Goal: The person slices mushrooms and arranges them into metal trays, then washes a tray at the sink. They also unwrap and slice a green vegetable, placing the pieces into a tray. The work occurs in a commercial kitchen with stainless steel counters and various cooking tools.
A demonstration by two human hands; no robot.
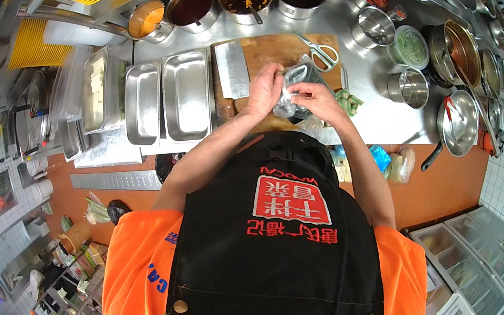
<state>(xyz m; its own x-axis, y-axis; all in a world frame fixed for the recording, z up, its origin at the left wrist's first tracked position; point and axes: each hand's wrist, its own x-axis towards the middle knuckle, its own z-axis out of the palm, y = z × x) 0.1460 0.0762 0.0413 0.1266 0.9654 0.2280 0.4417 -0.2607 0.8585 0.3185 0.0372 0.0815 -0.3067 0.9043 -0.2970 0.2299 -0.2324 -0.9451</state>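
Observation:
Over the wooden cutting board (264, 44), both hands are at a clear plastic bag (285, 106) with something dark in it. My left hand (265, 87) pinches the bag's gathered plastic on its left side. From the right, my right hand (317, 99) grips the same plastic between thumb and fingers. A cleaver (231, 70) lies flat on the board, left of my left hand. Scissors with white handles (323, 55) rest beyond the bag. Just right of my right hand is a small green bundle (348, 102), too unclear to name. My right hand partly hides the bag.
Two steel pans (188, 94) (143, 102) stand left of the board. Pots of dark sauce (244, 0) and a pot of orange sauce (145, 19) line the back. On the right are a tub of green shreds (409, 46), a steel pot (408, 87) and a frying pan (457, 122).

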